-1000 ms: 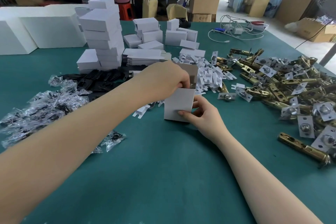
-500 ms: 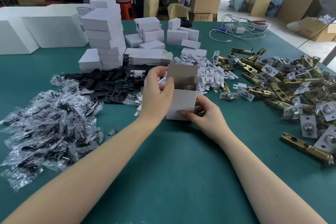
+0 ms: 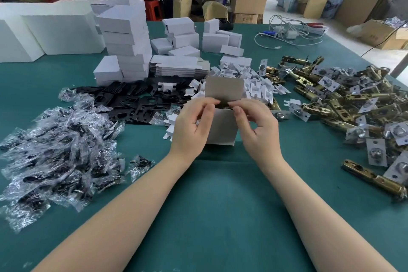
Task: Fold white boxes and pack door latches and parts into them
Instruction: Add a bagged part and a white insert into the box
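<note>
White box point(image 3: 221, 127) upright | L hand point(image 3: 194, 127) + R hand point(image 3: 258, 127) now both pinch top flaps

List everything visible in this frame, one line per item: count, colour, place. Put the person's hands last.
open box: one, white, table centre, lid flap up
closed boxes: many, white, stacked far left
flat box blanks: one stack, white, behind centre
card inserts: pile, white, behind the box
black plates: pile, left of centre
bagged parts: pile, clear bags, left
door latches: pile, brass, right
cables: tangle, white, far right
table: one, green
left hand: pinches box's top edge
right hand: pinches box's top edge
</note>
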{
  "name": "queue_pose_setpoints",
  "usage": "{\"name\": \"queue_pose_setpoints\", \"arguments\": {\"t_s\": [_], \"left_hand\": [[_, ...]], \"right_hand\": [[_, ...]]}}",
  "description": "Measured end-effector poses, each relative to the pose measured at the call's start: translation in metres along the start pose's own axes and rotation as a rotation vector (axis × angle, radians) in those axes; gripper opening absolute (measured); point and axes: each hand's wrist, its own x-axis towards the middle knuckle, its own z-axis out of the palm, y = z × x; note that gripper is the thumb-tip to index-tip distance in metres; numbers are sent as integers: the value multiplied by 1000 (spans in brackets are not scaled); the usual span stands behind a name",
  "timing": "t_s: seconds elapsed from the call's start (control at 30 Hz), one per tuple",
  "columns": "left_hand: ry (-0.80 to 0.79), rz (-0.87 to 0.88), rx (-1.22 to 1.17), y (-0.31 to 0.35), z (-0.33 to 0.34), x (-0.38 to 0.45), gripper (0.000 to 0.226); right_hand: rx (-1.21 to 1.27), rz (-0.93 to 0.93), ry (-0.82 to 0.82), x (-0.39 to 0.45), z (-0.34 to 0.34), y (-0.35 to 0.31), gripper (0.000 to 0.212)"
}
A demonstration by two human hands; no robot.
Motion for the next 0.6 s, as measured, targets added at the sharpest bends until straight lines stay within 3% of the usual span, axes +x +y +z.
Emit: {"name": "queue_pose_setpoints", "arguments": {"t_s": [0.17, 0.3, 0.4, 0.53, 0.6], "left_hand": [[108, -218, -211, 14, 6, 8, 18], [136, -325, -388, 19, 9, 10, 32], [58, -318, -390, 17, 3, 15, 47], [-91, -19, -145, 5, -10, 16, 23], [-130, 113, -56, -2, -15, 13, 19]], "right_hand": [[166, 271, 2, 16, 3, -11, 13], [388, 395, 19, 26, 5, -15, 41], [285, 293, -4, 25, 8, -12, 39], [17, -43, 16, 15, 4, 0, 24], [-8, -114, -22, 10, 1, 8, 12]]}}
